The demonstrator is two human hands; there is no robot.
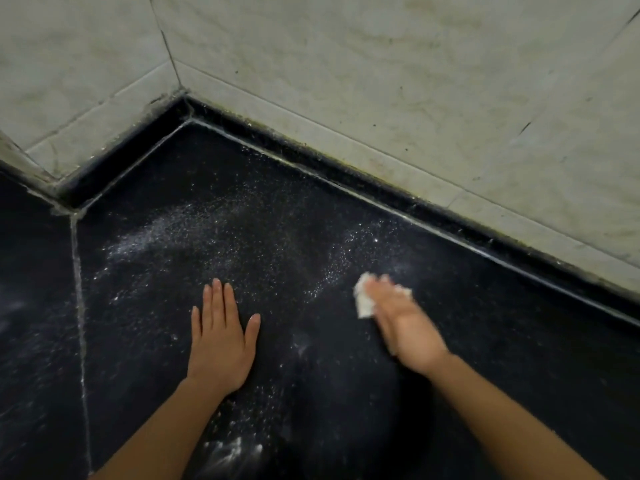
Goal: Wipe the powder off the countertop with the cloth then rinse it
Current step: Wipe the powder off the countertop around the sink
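Wiping is judged barely begun: scattered white powder (166, 233) is left across the dark speckled stone surface (485, 341). The small white cloth (363, 301) is pressed under the flat, blurred right hand (403, 322). The left hand (221, 337) is laid flat, empty. Rinsing is not yet done.

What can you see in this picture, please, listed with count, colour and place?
countertop: one, black and speckled, fills the lower view up to the corner
seam: one, pale, runs down the countertop's left side
powder: scattered patches, white, across the countertop, densest at centre left and near the bottom edge
cloth: one, white, on the countertop at right, under the right hand's fingers
wall tiles: several, pale grey, behind the countertop on both sides of the corner
upstand strip: black, along the foot of the walls
left hand: one, flat on the countertop, fingers straight
right hand: one, blurred, presses on the cloth
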